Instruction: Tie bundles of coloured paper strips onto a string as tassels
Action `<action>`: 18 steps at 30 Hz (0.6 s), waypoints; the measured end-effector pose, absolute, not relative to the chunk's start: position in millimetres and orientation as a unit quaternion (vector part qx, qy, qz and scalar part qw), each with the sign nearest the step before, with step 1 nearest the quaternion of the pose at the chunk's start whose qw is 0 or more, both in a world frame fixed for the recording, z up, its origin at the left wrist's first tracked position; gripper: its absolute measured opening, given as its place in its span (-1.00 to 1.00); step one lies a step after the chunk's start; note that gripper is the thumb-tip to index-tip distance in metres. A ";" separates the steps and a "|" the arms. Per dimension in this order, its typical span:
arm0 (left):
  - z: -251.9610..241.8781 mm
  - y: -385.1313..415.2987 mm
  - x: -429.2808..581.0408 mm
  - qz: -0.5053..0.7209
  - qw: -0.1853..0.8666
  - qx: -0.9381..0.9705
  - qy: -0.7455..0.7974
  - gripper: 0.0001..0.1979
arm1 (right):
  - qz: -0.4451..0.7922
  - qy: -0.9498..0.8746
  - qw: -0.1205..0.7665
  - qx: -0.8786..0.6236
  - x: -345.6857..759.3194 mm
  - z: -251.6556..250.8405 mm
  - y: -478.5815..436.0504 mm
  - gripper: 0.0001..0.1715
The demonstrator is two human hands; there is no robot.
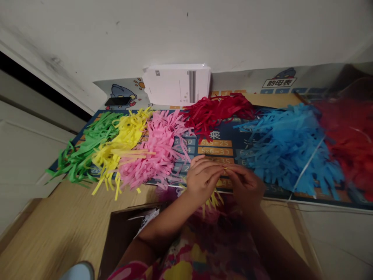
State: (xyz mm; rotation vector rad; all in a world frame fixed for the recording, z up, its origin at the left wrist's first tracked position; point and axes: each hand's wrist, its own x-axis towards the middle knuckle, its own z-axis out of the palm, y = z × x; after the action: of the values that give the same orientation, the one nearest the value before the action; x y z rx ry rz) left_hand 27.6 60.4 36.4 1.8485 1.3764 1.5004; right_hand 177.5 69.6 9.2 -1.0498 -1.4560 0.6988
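Head view: I logged the left hand [202, 179] and right hand [244, 186] pinching a yellow paper strip [224, 168] at the fingertips, over a multiplication-table mat [215, 135], between pink paper fringe [154, 149] and blue paper fringe [291, 151].

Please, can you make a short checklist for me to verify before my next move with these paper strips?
1. Yellow paper strip pinched between the left hand and right hand: ok.
2. Green paper pile, yellow paper pile and pink paper pile kept apart: not ok, their strips touch and overlap.
3. Loose yellow strips below the hands separate from the held strip: cannot tell.
4. Black phone away from the hands: ok.
5. Contents of the brown box: cannot tell, only white scraps show.
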 end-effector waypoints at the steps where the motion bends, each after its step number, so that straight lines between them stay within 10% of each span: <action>1: 36.4 60.9 27.6 0.533 0.185 0.663 0.491 -0.88 | 0.299 -0.618 0.571 -0.450 177.4 8.7 69.5 -0.91; 18: 26.3 70.7 34.6 0.531 0.062 0.704 0.468 -0.94 | 0.240 -0.659 0.574 -0.423 183.3 15.9 76.9 -0.84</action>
State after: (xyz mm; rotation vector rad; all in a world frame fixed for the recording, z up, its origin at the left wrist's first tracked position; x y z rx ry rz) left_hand 34.6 70.7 26.3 2.1274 1.4148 1.6041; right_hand 183.3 76.9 15.9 -0.9924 -1.5437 0.5616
